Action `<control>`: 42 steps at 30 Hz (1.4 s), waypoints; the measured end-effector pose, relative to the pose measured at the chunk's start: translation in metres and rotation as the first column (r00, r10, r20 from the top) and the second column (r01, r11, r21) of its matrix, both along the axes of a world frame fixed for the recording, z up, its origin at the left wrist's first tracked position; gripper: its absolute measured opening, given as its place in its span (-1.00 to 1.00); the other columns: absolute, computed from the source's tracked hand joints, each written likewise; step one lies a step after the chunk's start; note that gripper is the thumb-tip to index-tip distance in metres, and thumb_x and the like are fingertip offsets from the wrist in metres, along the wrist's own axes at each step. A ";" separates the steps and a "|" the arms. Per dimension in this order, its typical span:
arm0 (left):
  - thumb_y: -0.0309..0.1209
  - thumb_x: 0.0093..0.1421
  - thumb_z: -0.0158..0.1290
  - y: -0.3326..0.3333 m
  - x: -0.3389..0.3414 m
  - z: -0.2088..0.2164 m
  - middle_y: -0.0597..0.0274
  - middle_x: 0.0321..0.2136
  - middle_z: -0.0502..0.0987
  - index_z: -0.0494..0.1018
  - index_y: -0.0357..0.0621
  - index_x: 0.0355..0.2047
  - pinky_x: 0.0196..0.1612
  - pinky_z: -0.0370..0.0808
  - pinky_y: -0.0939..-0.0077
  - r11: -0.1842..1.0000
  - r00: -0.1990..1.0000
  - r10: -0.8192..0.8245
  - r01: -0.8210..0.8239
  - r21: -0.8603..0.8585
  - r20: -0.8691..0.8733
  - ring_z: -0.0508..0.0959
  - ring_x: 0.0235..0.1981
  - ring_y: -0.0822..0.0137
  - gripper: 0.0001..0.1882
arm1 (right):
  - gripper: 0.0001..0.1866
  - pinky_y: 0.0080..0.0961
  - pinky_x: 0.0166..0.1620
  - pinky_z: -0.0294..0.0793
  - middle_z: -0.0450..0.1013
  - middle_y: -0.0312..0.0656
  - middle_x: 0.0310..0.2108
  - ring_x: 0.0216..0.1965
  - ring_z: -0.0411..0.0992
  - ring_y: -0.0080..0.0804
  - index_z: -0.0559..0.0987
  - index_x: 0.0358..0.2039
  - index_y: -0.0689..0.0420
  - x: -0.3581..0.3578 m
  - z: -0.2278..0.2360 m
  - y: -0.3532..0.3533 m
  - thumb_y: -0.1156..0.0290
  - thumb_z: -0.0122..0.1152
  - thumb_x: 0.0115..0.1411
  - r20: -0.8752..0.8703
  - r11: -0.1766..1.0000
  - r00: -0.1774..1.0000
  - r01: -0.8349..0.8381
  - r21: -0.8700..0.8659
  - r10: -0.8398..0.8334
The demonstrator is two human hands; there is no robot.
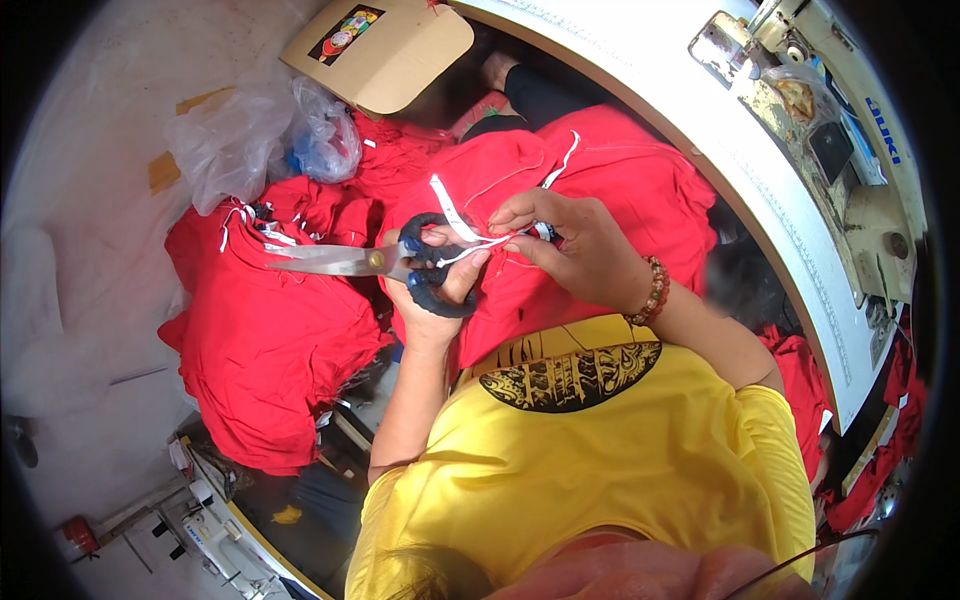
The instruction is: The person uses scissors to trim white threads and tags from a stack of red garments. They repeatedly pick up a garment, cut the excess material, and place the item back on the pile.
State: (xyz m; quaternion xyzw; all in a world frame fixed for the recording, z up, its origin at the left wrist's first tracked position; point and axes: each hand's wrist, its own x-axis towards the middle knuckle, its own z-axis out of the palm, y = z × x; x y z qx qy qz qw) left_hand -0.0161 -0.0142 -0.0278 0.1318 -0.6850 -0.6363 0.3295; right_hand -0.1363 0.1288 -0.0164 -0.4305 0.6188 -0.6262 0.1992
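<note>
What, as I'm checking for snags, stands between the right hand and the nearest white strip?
Nothing visible: the right hand appears to pinch the white strip directly. The scissors in the left hand point leftward, away from it.

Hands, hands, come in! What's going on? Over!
Left hand: holding scissors. Right hand: at white tape. Red cloth bunched underneath. Scissors close to the tape.

Bright light washes out the white tabletop, visibly bowed.
</note>
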 end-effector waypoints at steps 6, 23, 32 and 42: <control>-0.57 -0.10 0.31 -0.006 0.003 -0.004 0.24 -0.40 0.42 0.22 -0.15 -0.30 -0.34 0.40 0.59 0.951 0.999 0.049 -0.041 -0.307 0.016 0.47 -0.41 0.46 -0.53 | -0.78 -0.55 -0.17 0.51 0.53 -0.16 -0.31 -0.21 0.53 -0.41 0.46 -0.22 0.21 -0.002 0.008 0.002 0.58 0.20 0.08 -0.016 0.999 1.000 -0.019 0.032 0.019; -0.63 -0.05 0.23 0.011 -0.013 0.010 0.26 -0.41 0.45 0.24 -0.16 -0.29 -0.36 0.43 0.62 1.000 0.999 0.003 -0.004 0.009 0.054 0.47 -0.42 0.50 -0.60 | -0.35 -0.44 -0.13 0.36 0.47 -0.17 -0.28 -0.29 0.38 -0.35 0.44 0.03 0.14 -0.020 0.021 -0.011 0.26 0.42 -0.11 -0.267 0.988 0.952 -0.135 0.074 0.150; -0.59 -0.04 0.26 0.012 -0.024 0.021 0.34 -0.49 0.43 0.24 -0.17 -0.31 -0.47 0.36 0.73 0.996 0.994 0.008 -0.019 0.093 0.113 0.42 -0.50 0.59 -0.60 | -0.73 -0.75 -0.40 0.26 0.36 -0.40 -0.50 -0.48 0.23 -0.72 0.57 -0.20 0.18 -0.025 0.007 -0.003 0.44 0.30 0.05 -0.045 0.987 0.994 -0.093 0.129 0.100; -0.56 0.02 0.21 0.004 -0.033 0.019 0.32 -0.45 0.41 0.26 -0.19 -0.26 -0.41 0.38 0.70 0.961 0.992 -0.066 0.035 0.274 0.105 0.42 -0.49 0.55 -0.65 | -0.91 -0.81 -0.58 0.12 0.30 -0.51 -0.65 -0.64 0.17 -0.85 0.56 -0.42 0.16 -0.028 0.005 -0.007 0.42 0.24 0.13 0.398 0.988 0.913 -0.130 0.089 0.084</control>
